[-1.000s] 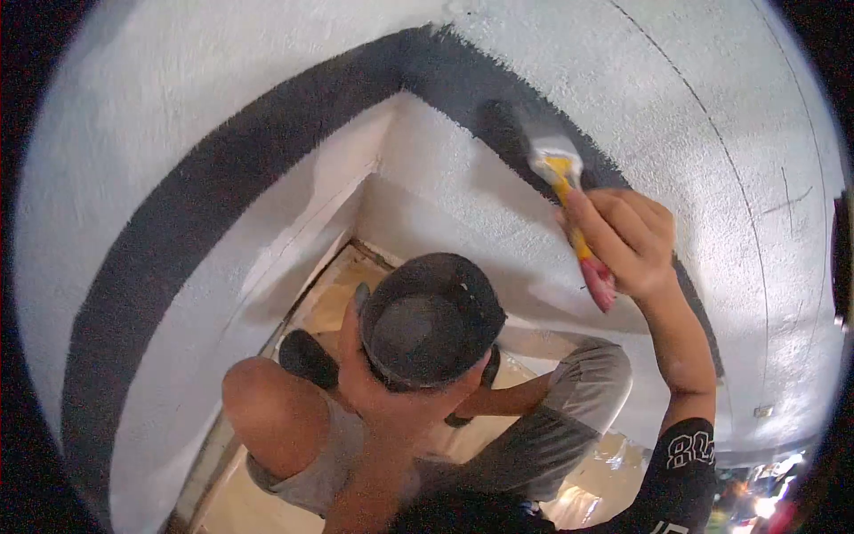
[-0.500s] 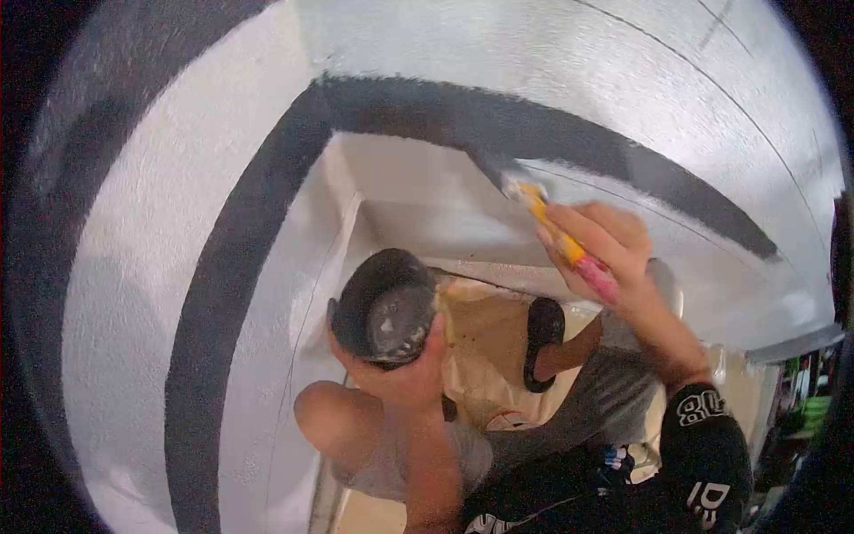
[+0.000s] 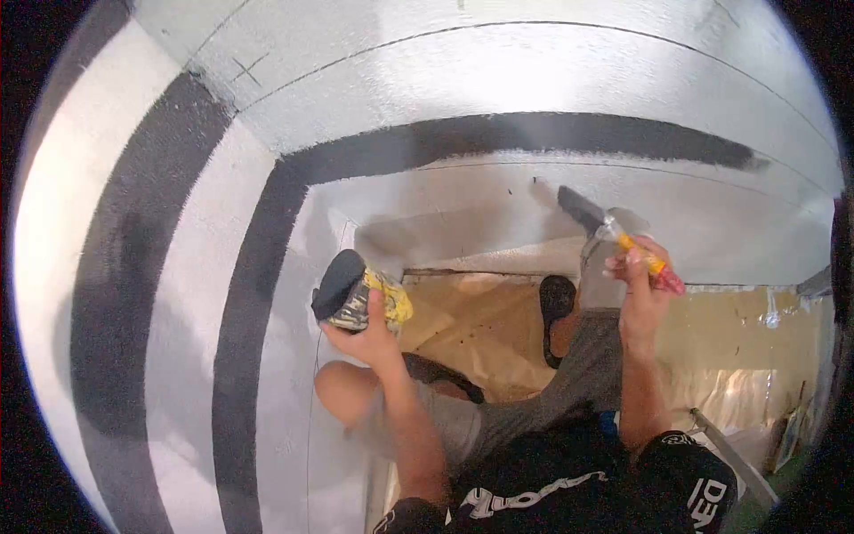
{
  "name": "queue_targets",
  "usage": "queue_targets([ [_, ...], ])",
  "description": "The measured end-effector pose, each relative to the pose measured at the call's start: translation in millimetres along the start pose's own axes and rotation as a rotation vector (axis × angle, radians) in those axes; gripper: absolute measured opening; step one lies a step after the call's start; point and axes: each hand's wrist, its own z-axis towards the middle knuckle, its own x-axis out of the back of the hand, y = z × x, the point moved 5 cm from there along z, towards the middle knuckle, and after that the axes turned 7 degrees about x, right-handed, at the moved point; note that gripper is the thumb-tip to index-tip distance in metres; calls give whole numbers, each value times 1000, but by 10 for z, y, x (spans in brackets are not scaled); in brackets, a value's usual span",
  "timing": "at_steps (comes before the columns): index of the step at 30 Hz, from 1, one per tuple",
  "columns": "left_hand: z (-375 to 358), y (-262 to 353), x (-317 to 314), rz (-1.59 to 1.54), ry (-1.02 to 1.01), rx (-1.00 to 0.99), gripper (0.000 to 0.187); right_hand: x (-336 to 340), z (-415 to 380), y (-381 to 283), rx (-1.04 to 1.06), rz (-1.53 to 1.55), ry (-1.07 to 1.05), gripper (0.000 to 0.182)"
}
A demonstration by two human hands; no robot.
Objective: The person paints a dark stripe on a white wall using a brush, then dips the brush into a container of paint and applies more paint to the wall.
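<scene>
My left hand is wrapped round a paint pot, its outside yellow and smeared with dark paint. The pot leans, with its dark mouth turned to the upper left. In my right hand is a paintbrush with a yellow and red handle and dark bristles. The bristles point up and left, below the dark painted stripe on the white wall. That stripe bends at the corner and runs down the left wall. Toward its right end the paint turns thin and ragged.
A second, wider dark stripe curves down the left wall. Thin pencil lines and a small cross mark the white surface. Brown covering sheet lies on the floor around my shod foot and bent knees.
The brush has moved away from the stripe's lower edge, down and to the right. The pot has tipped, so its yellow side shows instead of its inside. My view has shifted.
</scene>
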Motion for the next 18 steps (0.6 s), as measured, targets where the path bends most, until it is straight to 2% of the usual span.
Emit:
queue_targets([
  [2,-47,160,-73,-232,-94,42,54,223,30,-49,46,176,44,30],
  [5,-235,173,-69,-316,-110,69,52,494,103,-11,6,277,104,31],
  [10,-722,367,16,-261,-212,50,51,733,110,-214,-11,369,152,31],
  [14,-941,458,42,-302,-278,112,48,854,112,-237,-3,409,134,31],
  [16,-985,674,52,-226,-248,-82,47,898,81,-252,-4,395,153,31],
  [18,-974,605,20,-267,-251,-18,47,912,68,-289,24,398,145,30],
])
